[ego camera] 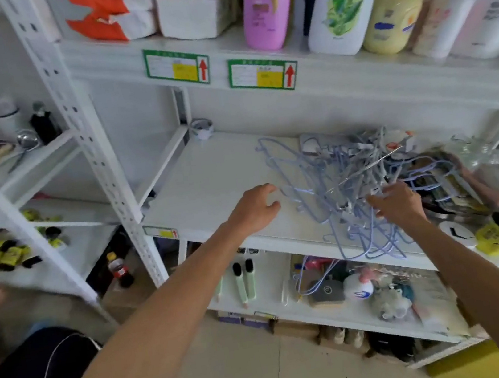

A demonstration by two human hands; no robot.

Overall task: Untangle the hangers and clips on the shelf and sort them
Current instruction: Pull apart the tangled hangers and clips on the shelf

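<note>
Hangers (335, 189), thin blue-grey wire ones, lie in a tangled heap on the white middle shelf (208, 182), toward its 3 o'clock end, with several hooks and loops spilling over the front edge at about 5 o'clock of the heap. Grey and white clips (361, 143) are mixed into the back of the pile near 12 o'clock. The left hand (254, 209) hovers over the bare shelf just at 9 o'clock of the heap, fingers (269, 189) curled and apart, holding nothing. The right hand (401, 203) is at the heap's 4 o'clock side, its fingers spread and reaching into the wires; blur hides whether they grip any. A yellow jar with a black lid (497, 234) stands at 4 o'clock of that hand. Above, a pink bottle (267, 4) stands on the upper shelf.
</note>
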